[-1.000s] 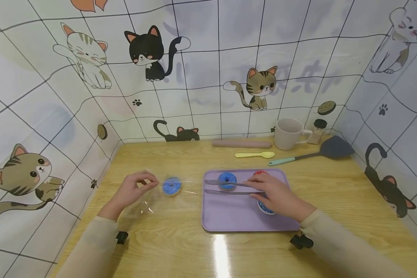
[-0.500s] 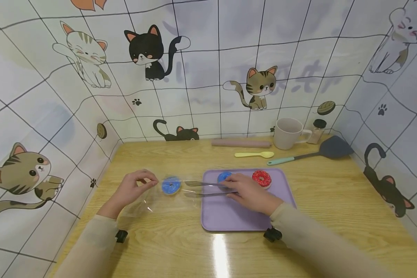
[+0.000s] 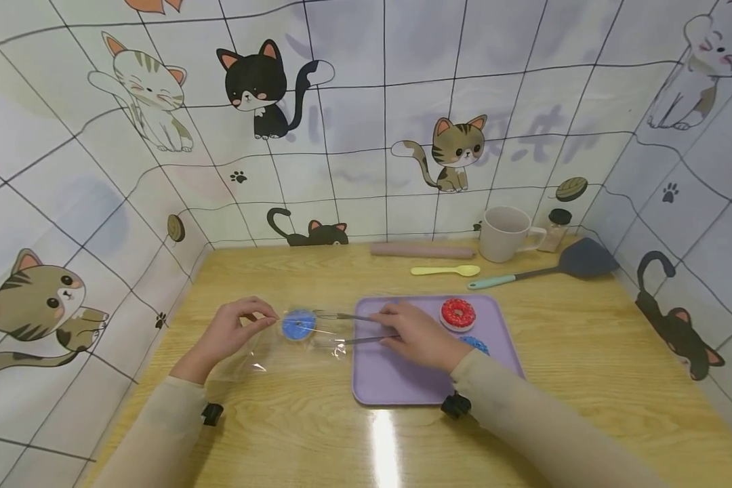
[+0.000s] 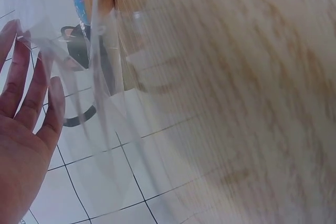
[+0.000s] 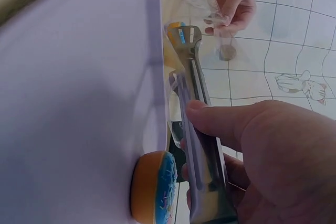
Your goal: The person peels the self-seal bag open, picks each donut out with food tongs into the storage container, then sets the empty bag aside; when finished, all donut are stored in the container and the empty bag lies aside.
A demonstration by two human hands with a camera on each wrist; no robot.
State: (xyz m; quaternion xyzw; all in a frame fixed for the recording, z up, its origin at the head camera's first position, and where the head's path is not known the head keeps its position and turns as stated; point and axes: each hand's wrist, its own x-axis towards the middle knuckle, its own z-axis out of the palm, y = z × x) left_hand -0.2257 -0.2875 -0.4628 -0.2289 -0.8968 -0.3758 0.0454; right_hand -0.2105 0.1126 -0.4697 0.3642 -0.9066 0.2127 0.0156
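My left hand (image 3: 228, 332) pinches the edge of a clear plastic bag (image 3: 262, 356) between thumb and fingertips, left of the tray. Inside the bag lies a blue-iced donut (image 3: 299, 324). The left wrist view shows the thin film (image 4: 107, 85) hanging beside the fingers. My right hand (image 3: 423, 337) grips metal tongs (image 5: 202, 145) over the tray's left part. Their two arms are spread apart and point left, with the tips overlapping the bag near the donut in the head view. Between them nothing is held. Another blue donut (image 5: 152, 187) with sprinkles sits near the right hand.
On the purple tray (image 3: 396, 390) are a red donut (image 3: 457, 314) and a blue donut (image 3: 476, 344), partly covered by the right arm. Behind it lie a rolling pin (image 3: 421, 251), a yellow spoon (image 3: 445, 270), a mug (image 3: 504, 234), a shaker jar (image 3: 555, 230) and a spatula (image 3: 585, 259).
My right hand has moved left across the tray, carrying the tongs' tips from over the tray to the bag. The red donut has come into full view. My left hand stays in place.
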